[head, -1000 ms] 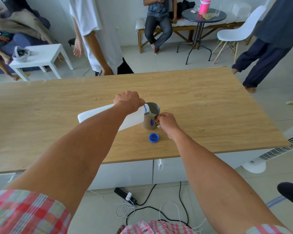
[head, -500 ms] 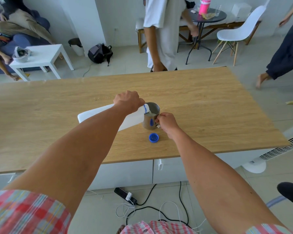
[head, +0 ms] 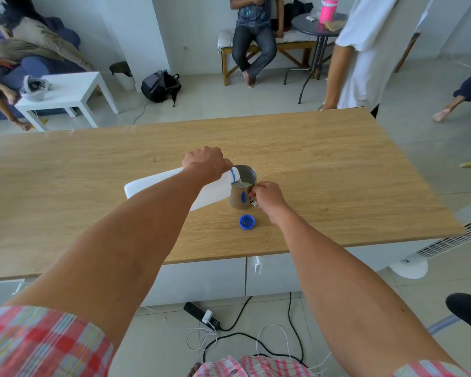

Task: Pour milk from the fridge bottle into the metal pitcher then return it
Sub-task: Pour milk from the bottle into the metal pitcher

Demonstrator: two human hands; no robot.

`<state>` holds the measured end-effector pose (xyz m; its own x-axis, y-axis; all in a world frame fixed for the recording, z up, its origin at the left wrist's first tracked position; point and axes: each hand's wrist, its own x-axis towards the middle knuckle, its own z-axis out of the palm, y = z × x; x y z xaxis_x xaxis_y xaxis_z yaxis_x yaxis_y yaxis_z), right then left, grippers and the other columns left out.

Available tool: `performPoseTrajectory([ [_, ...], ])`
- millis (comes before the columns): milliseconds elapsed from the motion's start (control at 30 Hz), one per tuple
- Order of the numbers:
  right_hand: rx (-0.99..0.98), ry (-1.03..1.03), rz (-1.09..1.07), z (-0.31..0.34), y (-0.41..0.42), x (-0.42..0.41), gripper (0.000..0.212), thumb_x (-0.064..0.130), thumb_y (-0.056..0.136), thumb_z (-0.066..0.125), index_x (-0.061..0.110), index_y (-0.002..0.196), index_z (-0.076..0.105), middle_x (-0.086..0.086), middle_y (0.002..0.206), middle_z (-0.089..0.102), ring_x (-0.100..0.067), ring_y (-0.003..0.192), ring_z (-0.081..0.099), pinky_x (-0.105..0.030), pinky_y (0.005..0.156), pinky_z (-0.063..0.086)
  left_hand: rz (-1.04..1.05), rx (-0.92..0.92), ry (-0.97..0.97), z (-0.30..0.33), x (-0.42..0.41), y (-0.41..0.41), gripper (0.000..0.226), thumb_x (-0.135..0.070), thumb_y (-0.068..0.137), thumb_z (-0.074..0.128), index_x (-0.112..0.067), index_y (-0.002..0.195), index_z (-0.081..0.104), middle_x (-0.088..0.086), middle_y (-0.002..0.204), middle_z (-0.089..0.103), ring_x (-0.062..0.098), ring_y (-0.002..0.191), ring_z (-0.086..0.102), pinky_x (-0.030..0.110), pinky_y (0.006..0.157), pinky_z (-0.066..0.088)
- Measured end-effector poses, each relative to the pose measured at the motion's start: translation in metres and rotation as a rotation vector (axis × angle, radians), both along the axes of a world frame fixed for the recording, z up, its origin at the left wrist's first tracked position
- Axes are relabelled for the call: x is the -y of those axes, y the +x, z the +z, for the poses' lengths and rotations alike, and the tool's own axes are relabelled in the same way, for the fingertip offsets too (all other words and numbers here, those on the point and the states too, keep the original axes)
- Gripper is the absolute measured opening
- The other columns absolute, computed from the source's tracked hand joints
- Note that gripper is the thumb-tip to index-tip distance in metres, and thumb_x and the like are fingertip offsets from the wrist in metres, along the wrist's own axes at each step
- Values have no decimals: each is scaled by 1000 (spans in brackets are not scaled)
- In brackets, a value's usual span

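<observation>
1. Milk bottle (head: 158, 187): white plastic, tipped almost flat over the counter (head: 337, 170), base out to the left of the left hand, blue-ringed neck over the pitcher's rim.
2. Left hand (head: 205, 164): grip wrapped round the bottle's upper end, knuckles up.
3. Milk: a thin white stream runs from the neck just right of that grip into the pitcher, where a white pool shows.
4. Metal pitcher (head: 241, 190): upright on the counter, between the two hands, touching both the bottle neck and the right fingers.
5. Blue cap (head: 247, 222): lying on the counter just nearer the person than the pitcher, left of the right wrist, touched by nothing.
6. Right hand (head: 268, 197): grip curled round the pitcher's handle on its right side.
</observation>
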<state>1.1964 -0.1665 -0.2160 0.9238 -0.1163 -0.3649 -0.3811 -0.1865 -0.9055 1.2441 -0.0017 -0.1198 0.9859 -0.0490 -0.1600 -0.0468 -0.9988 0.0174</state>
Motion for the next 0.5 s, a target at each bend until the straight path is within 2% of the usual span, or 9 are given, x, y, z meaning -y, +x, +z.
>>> performPoseTrajectory([
  [167,3,3,-2,1,-1,1,24,0,93,43,5,86,65,-12,80,57,-17,65,47,-25,53,35,-2,2,10,-1,0,0,39,-40,101,41,-15,72,47,6,78,54,22,65,49,36,67,41],
  [333,1,6,-7,3,-1,0,24,-1,93,43,5,85,64,-12,80,57,-17,65,46,-25,53,35,-12,7,13,-1,0,1,38,-39,100,42,-15,72,47,6,78,54,27,76,56,36,67,41],
  [500,-2,7,-7,2,0,0,24,0,94,43,5,86,65,-11,79,57,-17,66,46,-26,53,35,-15,7,10,-1,0,0,38,-40,100,42,-16,72,47,5,77,53,27,76,55,35,67,40],
])
